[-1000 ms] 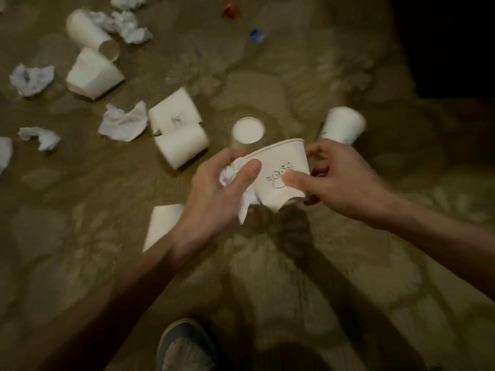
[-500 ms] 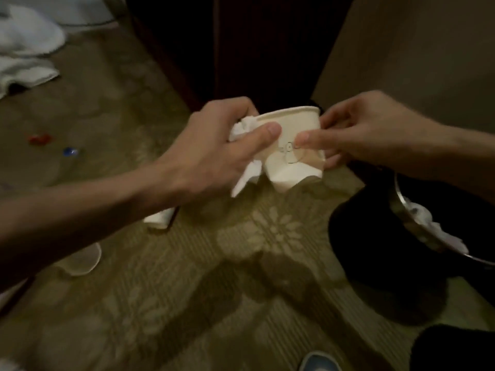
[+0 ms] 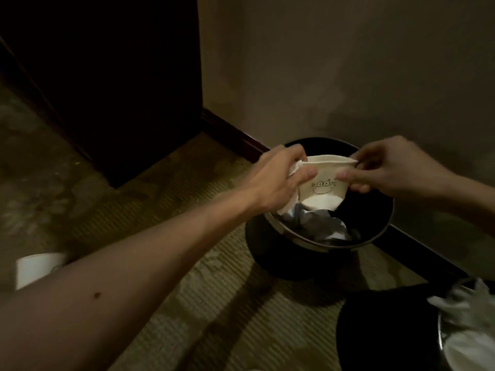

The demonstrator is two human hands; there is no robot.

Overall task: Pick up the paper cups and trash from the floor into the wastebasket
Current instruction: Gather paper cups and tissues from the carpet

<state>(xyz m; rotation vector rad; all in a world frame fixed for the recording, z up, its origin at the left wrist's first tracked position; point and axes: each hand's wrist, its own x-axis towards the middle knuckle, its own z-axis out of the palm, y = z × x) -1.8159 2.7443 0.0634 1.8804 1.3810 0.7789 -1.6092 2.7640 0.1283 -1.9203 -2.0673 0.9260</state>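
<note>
A crushed white paper cup (image 3: 325,187) with a small printed face hangs over the mouth of a black wastebasket (image 3: 375,231) that stands by the wall. My left hand (image 3: 276,180) grips the cup's left side together with a crumpled white tissue (image 3: 288,208). My right hand (image 3: 393,167) pinches the cup's right rim between thumb and fingers. Crumpled paper (image 3: 321,226) lies inside the wastebasket below the cup.
A second black bin (image 3: 380,328) holding white trash sits at the bottom right. One white paper cup (image 3: 34,269) lies on the patterned carpet at the left, partly behind my left forearm. Dark furniture stands at the back left, a beige wall behind the wastebasket.
My view swung right from the littered carpet to the corner. Both hands carried the cup and tissue from above the floor to over the wastebasket's opening.
</note>
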